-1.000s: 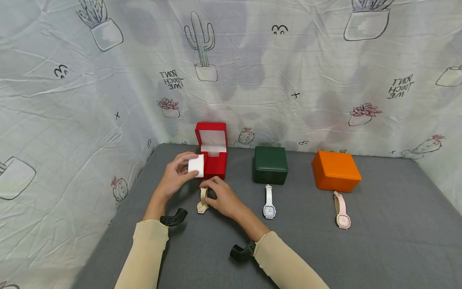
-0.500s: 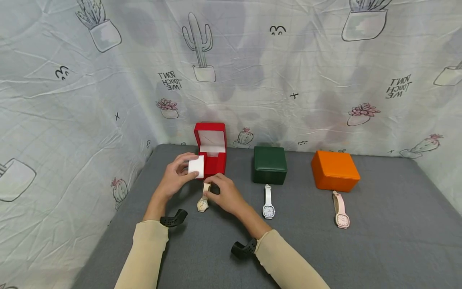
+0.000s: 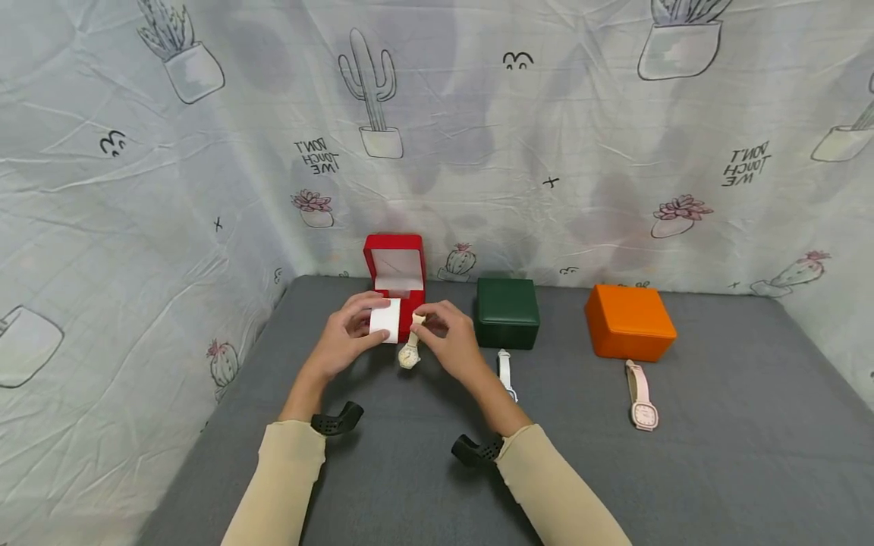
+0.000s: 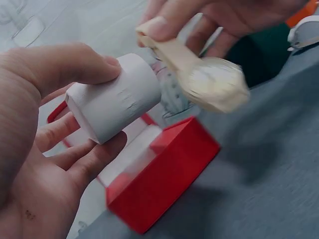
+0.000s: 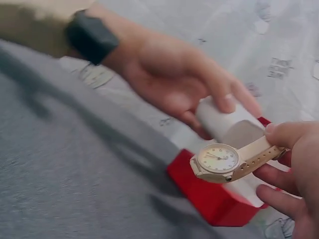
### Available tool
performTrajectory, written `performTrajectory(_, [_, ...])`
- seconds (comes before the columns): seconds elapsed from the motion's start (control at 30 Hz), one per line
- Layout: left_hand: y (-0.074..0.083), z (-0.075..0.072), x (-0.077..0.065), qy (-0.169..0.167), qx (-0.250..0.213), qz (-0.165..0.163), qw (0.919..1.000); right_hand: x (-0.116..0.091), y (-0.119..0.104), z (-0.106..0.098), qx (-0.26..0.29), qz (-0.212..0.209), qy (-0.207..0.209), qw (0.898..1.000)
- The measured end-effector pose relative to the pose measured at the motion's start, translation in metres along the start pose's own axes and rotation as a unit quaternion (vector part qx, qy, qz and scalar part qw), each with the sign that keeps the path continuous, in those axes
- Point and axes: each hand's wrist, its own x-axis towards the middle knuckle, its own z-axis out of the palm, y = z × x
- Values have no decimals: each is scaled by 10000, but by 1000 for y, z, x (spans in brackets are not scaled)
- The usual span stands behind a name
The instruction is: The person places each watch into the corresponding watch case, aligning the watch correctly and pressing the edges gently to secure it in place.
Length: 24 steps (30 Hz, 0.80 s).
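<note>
My left hand (image 3: 344, 334) grips a white watch cushion (image 4: 117, 99) between thumb and fingers, in front of the red watch box (image 3: 394, 250), whose lid stands up with a white lining. To its right, my right hand (image 3: 451, 337) pinches a cream wristwatch (image 5: 219, 159) by its strap. The watch's round dial hangs at the lower end and faces up in the right wrist view. In the left wrist view the watch (image 4: 212, 82) is close beside the cushion, and the red box lies below both.
A closed green box (image 3: 508, 313) and a closed orange box (image 3: 631, 322) stand to the right on the grey tabletop (image 3: 724, 425). A white watch (image 3: 504, 371), partly behind my right arm, and a pink watch (image 3: 642, 398) lie before them. A printed curtain hangs behind.
The right hand has lifted the cream watch off the table and moved it right and toward the red box. The left hand has shifted slightly right with the white cushion.
</note>
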Motion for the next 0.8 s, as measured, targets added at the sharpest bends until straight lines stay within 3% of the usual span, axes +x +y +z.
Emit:
performTrajectory(0.23, [30,19,-2,-141,300,262,9991,7,-2,-15,1052,823,355,9904])
performTrajectory(0.5, [36,29,-3,33,508,282,9983,5,-34,-30,1152,976,404,9877])
performTrajectory(0.8, [39,37,-2,0,604,415,9973,6,-40,-32,1238,1082,573,9847])
